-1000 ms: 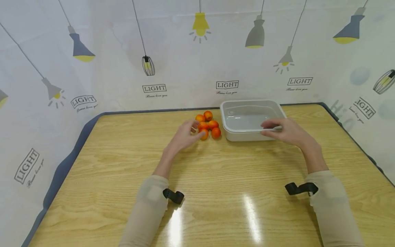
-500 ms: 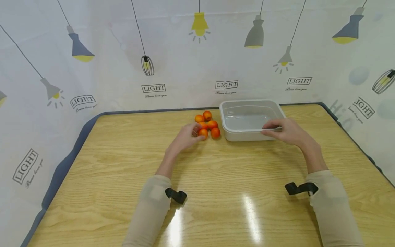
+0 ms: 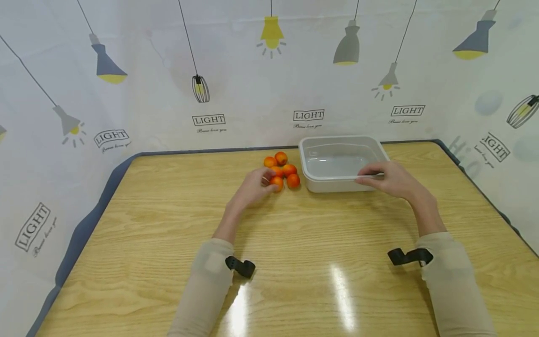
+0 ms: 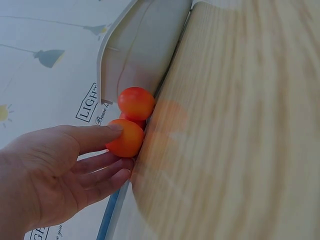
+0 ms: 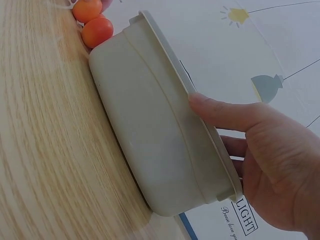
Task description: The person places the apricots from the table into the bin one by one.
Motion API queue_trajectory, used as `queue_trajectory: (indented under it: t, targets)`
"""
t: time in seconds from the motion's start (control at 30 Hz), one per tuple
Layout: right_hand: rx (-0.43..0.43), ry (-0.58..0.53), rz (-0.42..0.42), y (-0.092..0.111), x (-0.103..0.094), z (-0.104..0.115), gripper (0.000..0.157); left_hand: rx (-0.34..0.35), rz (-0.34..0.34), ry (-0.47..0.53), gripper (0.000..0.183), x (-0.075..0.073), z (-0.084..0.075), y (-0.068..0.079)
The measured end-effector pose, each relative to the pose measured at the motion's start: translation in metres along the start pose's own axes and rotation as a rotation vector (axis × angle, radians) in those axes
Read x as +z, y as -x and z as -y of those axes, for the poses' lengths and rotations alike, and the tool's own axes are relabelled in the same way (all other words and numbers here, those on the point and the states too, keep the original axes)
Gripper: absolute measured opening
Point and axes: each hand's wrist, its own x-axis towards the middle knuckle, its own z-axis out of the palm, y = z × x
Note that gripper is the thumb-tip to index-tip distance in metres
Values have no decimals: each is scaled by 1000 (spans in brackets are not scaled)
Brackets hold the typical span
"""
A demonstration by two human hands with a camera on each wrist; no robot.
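Observation:
At the back of the table, my left hand (image 3: 252, 187) pinches the nearest left tomato (image 4: 128, 142) of a small cluster. The thumb lies on its near side, and the other fingers reach round behind it. It is round, smooth and orange-red. Several more tomatoes (image 3: 289, 170) sit close against it on the wood. To their right stands a pale grey-white rectangular plastic container (image 5: 142, 115) without a lid. My right hand (image 3: 393, 179) holds its front rim near the right corner, with the thumb outside and the fingertips over the inner side.
The light wood table (image 3: 294, 262) runs back to a white cloth backdrop (image 3: 244, 70) printed with lamps and the word LIGHT. The container stands right at the table's back edge. Each sleeve carries a black wrist mount (image 3: 241, 267).
My left hand has moved slightly in toward the cluster, and its thumb and fingers have drawn in round the front left tomato. The right hand stays on the container's rim.

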Motion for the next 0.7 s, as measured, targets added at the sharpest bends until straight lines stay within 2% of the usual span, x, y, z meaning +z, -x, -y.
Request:
queue_trajectory:
  t: [0.17, 0.7]
  targets:
    - [-8, -1, -14, -1, 1, -1, 31, 6, -1, -4, 31, 0, 0, -1]
    - [-11, -19, 12, 1, 1, 3, 32, 10, -57, 104, 27, -5, -5, -2]
